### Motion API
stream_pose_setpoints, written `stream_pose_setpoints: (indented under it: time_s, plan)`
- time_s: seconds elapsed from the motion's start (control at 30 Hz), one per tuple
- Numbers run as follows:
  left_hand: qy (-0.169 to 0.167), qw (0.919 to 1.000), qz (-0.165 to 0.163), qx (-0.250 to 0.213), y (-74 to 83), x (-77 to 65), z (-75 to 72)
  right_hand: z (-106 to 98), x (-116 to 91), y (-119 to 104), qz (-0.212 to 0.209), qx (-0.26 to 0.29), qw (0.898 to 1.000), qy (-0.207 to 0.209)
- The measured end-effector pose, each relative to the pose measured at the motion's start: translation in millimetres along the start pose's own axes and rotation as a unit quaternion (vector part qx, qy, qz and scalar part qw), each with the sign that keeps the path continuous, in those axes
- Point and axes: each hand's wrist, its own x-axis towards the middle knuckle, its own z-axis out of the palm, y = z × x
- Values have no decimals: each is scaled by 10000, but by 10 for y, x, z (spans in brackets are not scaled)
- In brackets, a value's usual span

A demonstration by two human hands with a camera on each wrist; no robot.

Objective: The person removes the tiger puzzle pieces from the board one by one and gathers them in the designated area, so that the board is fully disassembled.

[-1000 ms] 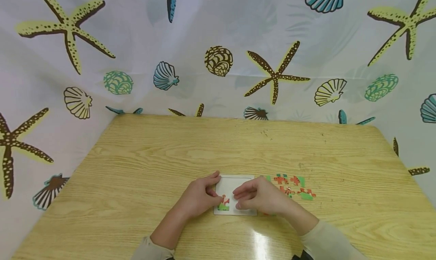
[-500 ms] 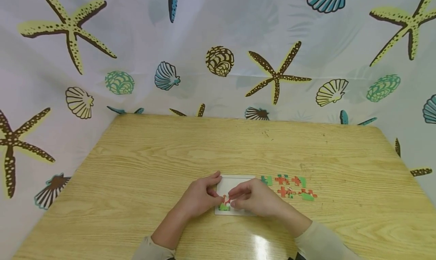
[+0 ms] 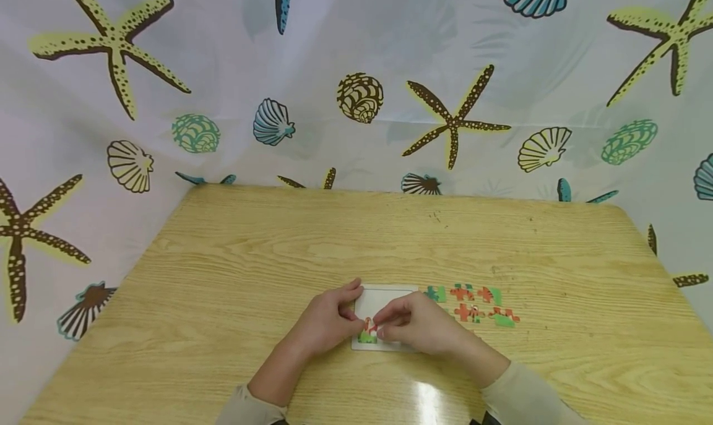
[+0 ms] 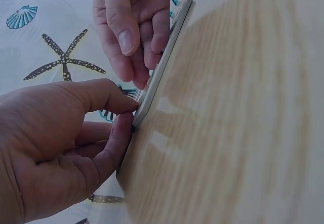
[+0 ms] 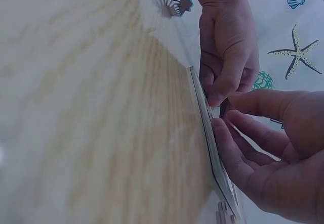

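Observation:
A white puzzle tray [image 3: 384,297] lies flat on the table between the two hands. My left hand [image 3: 327,321] grips its left edge, the thumb reaching over the rim onto a red and green jigsaw piece [image 3: 366,337] in the lower left corner. My right hand [image 3: 421,326] is over the tray's right part, its thumb and fingertips pinching a small puzzle piece [image 3: 374,328] with red and white on it, right beside the corner piece. The fingers hide most of that piece. Both hands [image 4: 61,143] [image 5: 273,148] show close to the thin tray edge in the wrist views.
Several loose jigsaw pieces [image 3: 462,313] in red, green and teal lie on the wooden table [image 3: 250,245] right of the tray, some partly behind the right hand. A white cloth [image 3: 312,60] with starfish and shells hangs round the table's back and sides.
My right hand has moved slightly left to the corner piece, and a red and white patch now shows beside it. My left hand keeps its place on the tray's edge.

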Motion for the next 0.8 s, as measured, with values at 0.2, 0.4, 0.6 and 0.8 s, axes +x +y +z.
stream_pose_setpoints:
  time_s: [0.2, 0.4, 0.6, 0.8]
  plan:
    - [18, 9999, 61, 131, 6, 2, 5, -12, 0, 15, -2, 222, 9997, -83]
    - [32, 9994, 38, 343, 18, 13, -1, -19, 1, 13, 49, 472, 9988, -148]
    - [-21, 9990, 79, 441, 14, 18, 2, -32, 7, 13, 135, 597, 9981, -102]
    - [22, 9992, 9, 392, 19, 17, 7, -37, 6, 9, 191, 576, 9982, 2]
